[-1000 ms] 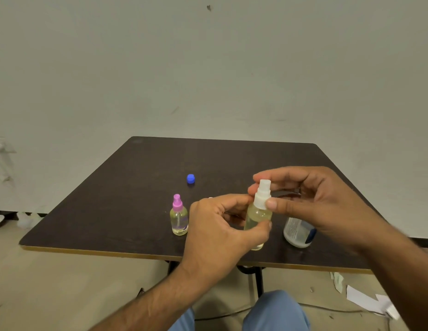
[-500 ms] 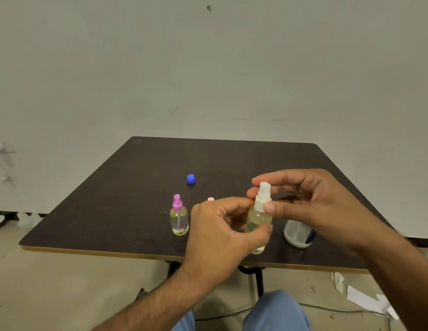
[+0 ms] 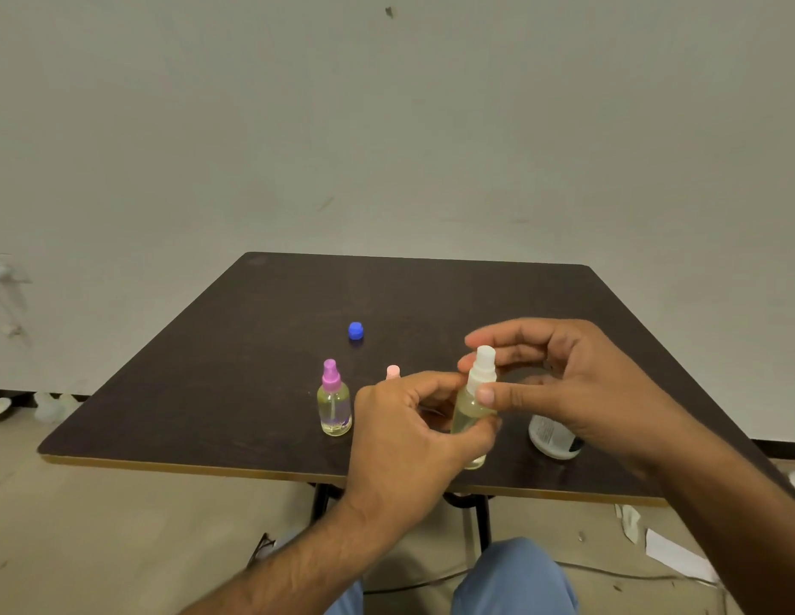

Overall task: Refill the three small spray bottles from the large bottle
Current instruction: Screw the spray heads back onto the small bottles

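My left hand (image 3: 409,441) grips the body of a small clear spray bottle (image 3: 469,412) with pale yellow liquid, held upright near the table's front edge. My right hand (image 3: 560,388) pinches its white spray top (image 3: 483,368) between thumb and fingers. A second small bottle with a purple spray top (image 3: 334,399) stands to the left. Behind my left hand only the pink top of a third bottle (image 3: 393,371) shows. The large white bottle (image 3: 552,437) stands at the right, mostly hidden by my right hand. A blue cap (image 3: 356,331) lies farther back.
The dark table (image 3: 253,348) has a light front edge close to the bottles. A grey wall rises behind it. Paper scraps (image 3: 670,552) lie on the floor at the right, and my knee (image 3: 515,579) shows below the table.
Both hands and the white-topped bottle have drifted slightly down and right. The right-hand fingers have shifted on the spray top. The pink top behind my left hand has come into view.
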